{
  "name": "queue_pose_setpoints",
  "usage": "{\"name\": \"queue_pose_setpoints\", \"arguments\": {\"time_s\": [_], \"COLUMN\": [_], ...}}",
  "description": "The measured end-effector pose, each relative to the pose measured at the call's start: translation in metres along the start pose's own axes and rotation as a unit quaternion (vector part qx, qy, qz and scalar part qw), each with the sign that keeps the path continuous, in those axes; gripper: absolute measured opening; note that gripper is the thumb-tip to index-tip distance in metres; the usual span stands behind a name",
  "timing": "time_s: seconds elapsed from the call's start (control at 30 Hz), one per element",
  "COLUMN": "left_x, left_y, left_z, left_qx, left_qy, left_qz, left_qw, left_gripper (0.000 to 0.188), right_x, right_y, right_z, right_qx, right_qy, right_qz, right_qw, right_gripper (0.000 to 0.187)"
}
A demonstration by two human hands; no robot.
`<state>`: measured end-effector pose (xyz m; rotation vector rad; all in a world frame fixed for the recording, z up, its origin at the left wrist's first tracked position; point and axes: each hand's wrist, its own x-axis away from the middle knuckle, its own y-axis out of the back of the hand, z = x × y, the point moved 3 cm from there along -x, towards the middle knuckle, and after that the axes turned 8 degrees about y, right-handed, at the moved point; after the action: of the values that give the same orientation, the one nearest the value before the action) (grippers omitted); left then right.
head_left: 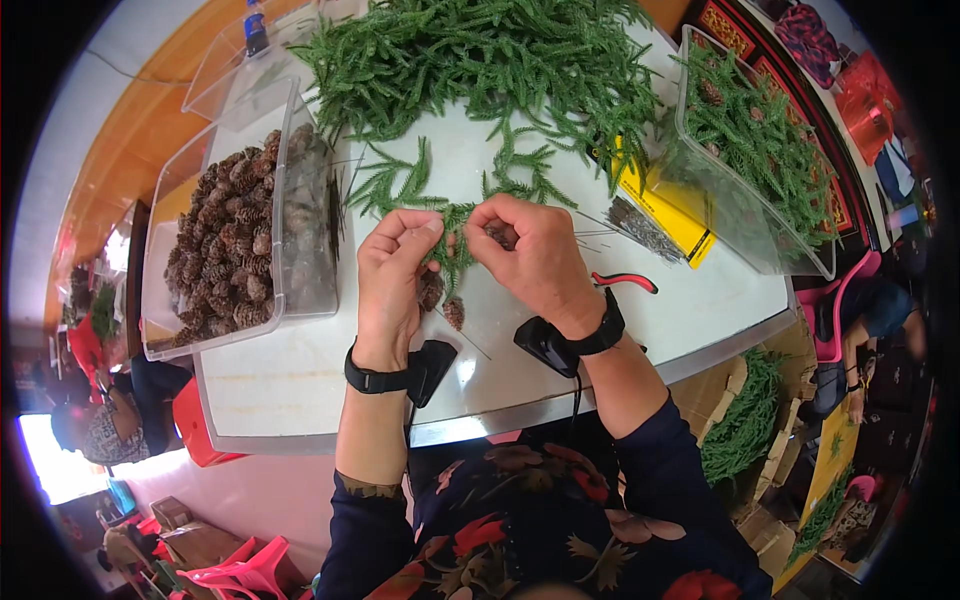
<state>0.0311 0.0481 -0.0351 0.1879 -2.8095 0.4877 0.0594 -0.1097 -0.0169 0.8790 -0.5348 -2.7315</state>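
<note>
While the white table (300, 395) spreads out before the person, a thick heap of green needled branches (480, 65) covers its far part, and a clear bin (312, 250) of brown pine cones (230, 230) stands at the left. Over the nearer half the hands come close together: the left hand (393, 270) pinches a green sprig (456, 255) between thumb and forefinger, while the right hand (535, 250) curls its fingers round a dark cone (502, 236), partly hidden. The sprig lies between the two hands — neither clearly nearer — with its long axis running roughly from the far side toward the person's body. It looks short and bushy, its upper end masked by fingertips. Just below sit two small scaly brown cones (454, 313), one partly behind the left hand; whether they are fastened to the sprig cannot be told.
</note>
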Motion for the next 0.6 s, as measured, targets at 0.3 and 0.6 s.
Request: {"name": "queue_pose_setpoints", "arguments": {"time_s": [0.3, 0.6], "left_x": [-0.0010, -0.0032], "left_y": [0.0032, 0.0030], "left_z": [0.0006, 0.0041], "left_qx": [0.123, 0.045], "left_qy": [0.062, -0.004], "left_qz": [0.019, -0.007], "left_qw": [0.990, 0.999], "left_gripper": [0.018, 0.013], "right_x": [-0.0032, -0.0027], "right_y": [0.0033, -0.0029], "right_z": [0.0017, 0.0032], "right_qx": [-0.104, -0.124], "right_qy": [-0.035, -0.008], "right_qz": [0.031, -0.002], "right_qw": [0.993, 0.992], "right_gripper": [0.026, 0.030]}}
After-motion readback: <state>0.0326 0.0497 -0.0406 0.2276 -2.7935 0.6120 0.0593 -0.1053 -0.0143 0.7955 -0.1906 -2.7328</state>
